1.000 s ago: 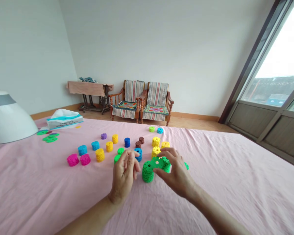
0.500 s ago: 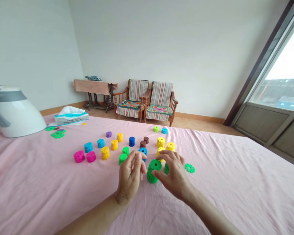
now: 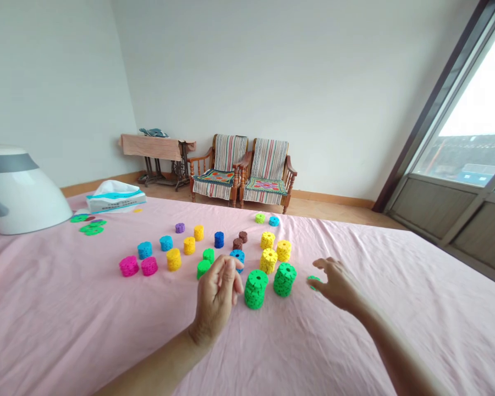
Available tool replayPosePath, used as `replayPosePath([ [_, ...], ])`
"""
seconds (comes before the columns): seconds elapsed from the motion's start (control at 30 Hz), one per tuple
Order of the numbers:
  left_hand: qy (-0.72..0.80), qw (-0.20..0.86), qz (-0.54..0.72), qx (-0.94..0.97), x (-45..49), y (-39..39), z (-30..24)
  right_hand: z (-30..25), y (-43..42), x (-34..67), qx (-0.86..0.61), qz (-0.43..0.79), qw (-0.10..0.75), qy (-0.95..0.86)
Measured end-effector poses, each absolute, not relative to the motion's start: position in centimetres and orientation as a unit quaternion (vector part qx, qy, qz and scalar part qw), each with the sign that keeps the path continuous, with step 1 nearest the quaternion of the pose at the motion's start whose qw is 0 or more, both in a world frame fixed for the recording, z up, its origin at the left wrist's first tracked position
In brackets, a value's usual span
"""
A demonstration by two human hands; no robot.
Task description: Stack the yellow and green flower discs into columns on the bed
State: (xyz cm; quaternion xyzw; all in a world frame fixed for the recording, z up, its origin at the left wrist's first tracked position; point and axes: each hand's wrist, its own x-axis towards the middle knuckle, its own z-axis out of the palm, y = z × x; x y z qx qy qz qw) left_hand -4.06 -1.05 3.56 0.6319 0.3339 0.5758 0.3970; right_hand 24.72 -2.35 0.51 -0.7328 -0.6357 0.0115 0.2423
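Observation:
My left hand (image 3: 218, 294) is curled closed beside the nearer stack of green flower-shaped discs (image 3: 256, 289); whatever its fingers hold, if anything, is hidden. To the right of a second green stack (image 3: 285, 279), my right hand (image 3: 338, 283) hovers with thumb and fingers apart. Its fingertips are over a single green disc (image 3: 313, 281) lying flat, partly covered by the hand. Yellow disc stacks (image 3: 268, 260) stand just behind the green ones. A blue stack (image 3: 237, 257) and a small green stack (image 3: 203, 268) are behind my left hand, the blue one partly hidden.
Pink (image 3: 129, 266), orange (image 3: 174, 259), light blue (image 3: 144, 250), dark blue (image 3: 219, 239), brown (image 3: 238, 243) and purple (image 3: 180, 227) stacks stand on the pink cloth (image 3: 148, 324). Loose discs (image 3: 93, 230) lie near a tissue box (image 3: 116, 202) and a white kettle (image 3: 28, 192).
My right hand has moved right, away from the green stacks to the single green disc. Both green stacks now show fully. My left hand keeps its curled pose.

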Motion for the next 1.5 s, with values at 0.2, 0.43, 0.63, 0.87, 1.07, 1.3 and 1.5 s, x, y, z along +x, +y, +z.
replayPosePath([
  [0.2,0.333,0.394,0.577,0.634,-4.1,-1.0,3.5,-0.4,-2.2,25.8,-0.747,0.075,0.180,-0.635],
  [0.43,0.331,0.393,0.560,0.650,-4.1,-1.1,3.3,0.5,-2.1,25.9,-0.726,0.140,0.281,-0.612],
  [0.63,0.329,0.383,0.517,0.692,-3.9,-0.9,3.0,4.7,-3.1,21.5,-0.527,0.287,0.504,-0.621],
  [0.87,0.305,0.353,0.442,0.766,-3.7,-1.2,2.5,4.9,-4.8,15.1,-0.422,0.357,0.535,-0.639],
  [1.07,0.293,0.395,0.451,0.745,-3.6,-1.4,3.1,4.9,-5.8,12.9,-0.446,0.222,0.476,-0.724],
  [1.3,0.322,0.437,0.485,0.686,-3.6,-0.9,3.1,4.1,-5.3,12.4,-0.484,0.100,0.454,-0.742],
  [1.5,0.343,0.441,0.522,0.644,-3.6,-0.4,3.3,3.9,-4.7,12.7,-0.516,0.084,0.521,-0.675],
])
